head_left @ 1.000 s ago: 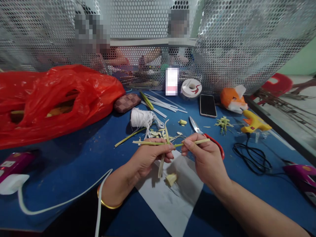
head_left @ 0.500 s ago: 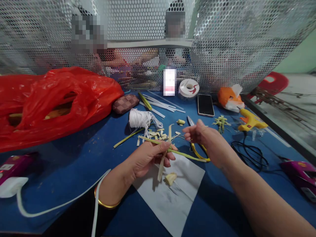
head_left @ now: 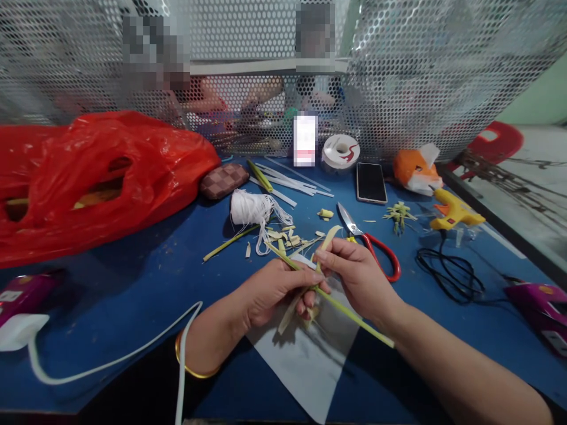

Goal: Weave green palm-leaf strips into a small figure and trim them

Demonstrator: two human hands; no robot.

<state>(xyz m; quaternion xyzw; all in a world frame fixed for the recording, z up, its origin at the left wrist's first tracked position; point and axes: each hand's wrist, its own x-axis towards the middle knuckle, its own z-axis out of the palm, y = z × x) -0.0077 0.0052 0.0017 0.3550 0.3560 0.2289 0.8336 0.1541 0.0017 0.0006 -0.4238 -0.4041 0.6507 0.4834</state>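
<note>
My left hand (head_left: 277, 286) is closed around crossed strips of leaf, with its thumb pressing the crossing. A long green strip (head_left: 361, 320) runs out to the lower right, past my right wrist. Beside it, my right hand (head_left: 361, 274) pinches a pale leaf strip (head_left: 330, 237) that stands up from the crossing. Below both hands lies a white sheet of paper (head_left: 305, 372), and a folded pale leaf piece (head_left: 312, 314) is partly hidden behind my left fingers. Red-handled scissors (head_left: 381, 245) rest beyond my right hand. Leaf scraps (head_left: 290, 241) and a white thread spool (head_left: 248, 209) are farther off.
A red plastic bag (head_left: 155, 141) fills the back left, beside a checkered pouch (head_left: 225, 180). At the right are a phone (head_left: 371, 183), a yellow glue gun (head_left: 456, 213) and a coiled black cord (head_left: 447, 277). A white cable (head_left: 110, 372) crosses my left forearm. People sit behind the perforated screen (head_left: 248, 35).
My right hand has come left and down from over the scissors and taken hold of the pale strip. The scissors' red handle now shows. My left hand has shifted slightly right.
</note>
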